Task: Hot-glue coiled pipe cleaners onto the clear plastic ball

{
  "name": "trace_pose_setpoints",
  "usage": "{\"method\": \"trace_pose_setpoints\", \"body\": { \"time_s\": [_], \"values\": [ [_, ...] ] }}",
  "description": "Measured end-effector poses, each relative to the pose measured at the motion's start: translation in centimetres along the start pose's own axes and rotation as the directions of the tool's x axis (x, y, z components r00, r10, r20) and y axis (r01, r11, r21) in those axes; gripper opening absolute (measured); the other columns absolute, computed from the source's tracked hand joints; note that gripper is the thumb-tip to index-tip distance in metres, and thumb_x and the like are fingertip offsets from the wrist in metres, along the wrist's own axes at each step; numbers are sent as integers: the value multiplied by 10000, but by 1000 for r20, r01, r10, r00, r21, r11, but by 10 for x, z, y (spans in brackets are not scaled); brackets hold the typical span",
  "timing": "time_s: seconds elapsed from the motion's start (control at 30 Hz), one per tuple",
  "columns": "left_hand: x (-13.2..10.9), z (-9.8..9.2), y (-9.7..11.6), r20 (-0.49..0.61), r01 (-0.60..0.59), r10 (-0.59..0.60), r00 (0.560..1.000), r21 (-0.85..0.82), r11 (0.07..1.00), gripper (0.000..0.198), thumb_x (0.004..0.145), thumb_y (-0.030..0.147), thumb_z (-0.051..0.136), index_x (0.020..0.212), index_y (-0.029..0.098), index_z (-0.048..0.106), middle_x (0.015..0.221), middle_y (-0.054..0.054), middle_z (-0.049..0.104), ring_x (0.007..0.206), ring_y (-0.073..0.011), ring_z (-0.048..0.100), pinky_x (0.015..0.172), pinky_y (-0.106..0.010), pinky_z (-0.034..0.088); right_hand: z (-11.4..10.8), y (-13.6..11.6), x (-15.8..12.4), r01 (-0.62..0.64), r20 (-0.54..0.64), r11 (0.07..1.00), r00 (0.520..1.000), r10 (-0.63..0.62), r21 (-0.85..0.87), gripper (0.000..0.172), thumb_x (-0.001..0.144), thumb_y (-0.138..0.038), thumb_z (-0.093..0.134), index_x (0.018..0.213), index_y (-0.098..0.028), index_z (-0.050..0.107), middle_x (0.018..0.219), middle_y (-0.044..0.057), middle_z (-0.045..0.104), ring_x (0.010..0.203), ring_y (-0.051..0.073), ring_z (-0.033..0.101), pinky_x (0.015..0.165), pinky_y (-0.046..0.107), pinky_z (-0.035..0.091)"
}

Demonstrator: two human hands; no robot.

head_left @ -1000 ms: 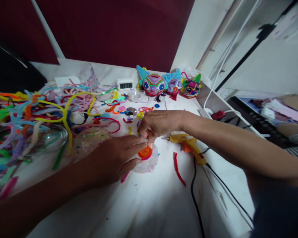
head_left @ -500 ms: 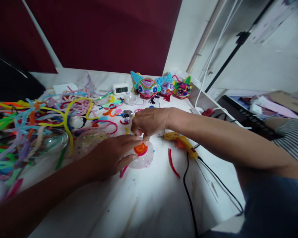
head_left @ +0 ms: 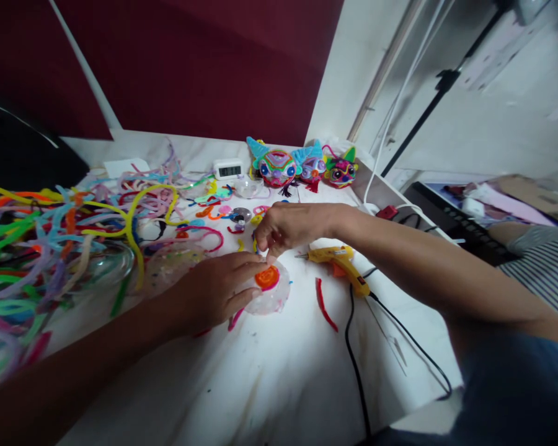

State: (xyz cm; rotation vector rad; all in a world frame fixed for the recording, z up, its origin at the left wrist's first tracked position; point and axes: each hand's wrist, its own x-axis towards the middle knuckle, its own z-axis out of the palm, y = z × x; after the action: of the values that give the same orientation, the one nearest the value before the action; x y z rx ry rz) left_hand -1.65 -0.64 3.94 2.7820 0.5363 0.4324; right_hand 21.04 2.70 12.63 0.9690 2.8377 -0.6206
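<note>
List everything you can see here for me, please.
Round piece: one, transparent, centre
Other clear pieces: several, transparent, left
Coil: one, orange, on round piece
Glue gun: one, yellow, right
Cord: count unclear, black, right
Strip: one, red, by glue gun
Pipe cleaners: many, mixed colours, left
Small parts: several, mixed colours, centre
Toy heads: three, multicoloured, back
Digital clock: one, white, back
Table: one, white, beneath
Panels: two, maroon, behind
Pole: one, black, far right
Cloth: one, striped, right edge
Left grip: one, bare, on round piece
Right grip: one, bare, by round piece
</note>
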Motion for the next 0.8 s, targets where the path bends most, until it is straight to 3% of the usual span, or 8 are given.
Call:
{"method": "trace_pose_setpoints", "body": {
  "time_s": [0.1,0.17,0.3,0.37,0.47,0.6,0.8],
  "values": [
    [0,2,1,-32,-17,17,999,6,1000,371,1015,260,464,1320,145,642,1346,-132,684,1219,-260,665,1044,-372,547,14,-5,-21,-87,-166,995,982,93,40,43,887,-154,777,885,-111,781,787,29,761,679,127,645,661,235,412],
    [0,3,1,-56,-28,29,998,12,1000,378,1017,253,451,1328,143,636,1333,-139,684,1203,-262,667,1046,-383,549,30,-15,-37,-212,-290,972,928,232,98,101,901,-159,749,990,-113,765,862,49,773,722,150,676,690,250,452],
    [0,3,2,-94,-63,65,993,19,998,383,1009,248,446,1315,116,635,1299,-162,690,1166,-266,680,1006,-381,572,72,-45,-62,-359,-363,907,833,417,220,486,870,-334,801,1270,-95,665,1170,162,749,997,264,726,853,352,549],
    [1,3,1,-100,-67,69,993,23,997,388,998,250,460,1319,117,632,1302,-162,689,1170,-267,682,1007,-374,572,92,-58,-64,-388,-397,905,814,424,174,677,843,-415,822,1390,-90,590,1300,211,688,1160,338,680,975,448,541],
    [2,3,1,-87,-55,56,995,20,998,392,982,260,483,1319,122,629,1315,-157,687,1185,-272,677,1017,-377,569,114,-70,-56,-474,-428,873,770,474,114,870,827,-500,825,1478,-26,497,1343,270,646,1235,403,629,1064,550,494],
    [3,5,-1,-88,-32,32,996,8,999,402,964,267,506,1324,123,611,1301,-155,687,1184,-288,673,1008,-411,573,125,-76,-41,-523,-452,845,731,511,110,1053,791,-571,839,1530,38,402,1377,316,605,1240,436,603,1086,586,470],
    [2,5,-1,-71,-13,8,997,-63,998,392,958,263,517,1328,156,586,1280,-130,667,1165,-271,663,985,-407,569,125,-76,-32,-521,-449,842,725,522,138,1084,819,-542,815,1553,74,310,1347,324,615,1229,438,601,1080,564,465]
  ]
}}
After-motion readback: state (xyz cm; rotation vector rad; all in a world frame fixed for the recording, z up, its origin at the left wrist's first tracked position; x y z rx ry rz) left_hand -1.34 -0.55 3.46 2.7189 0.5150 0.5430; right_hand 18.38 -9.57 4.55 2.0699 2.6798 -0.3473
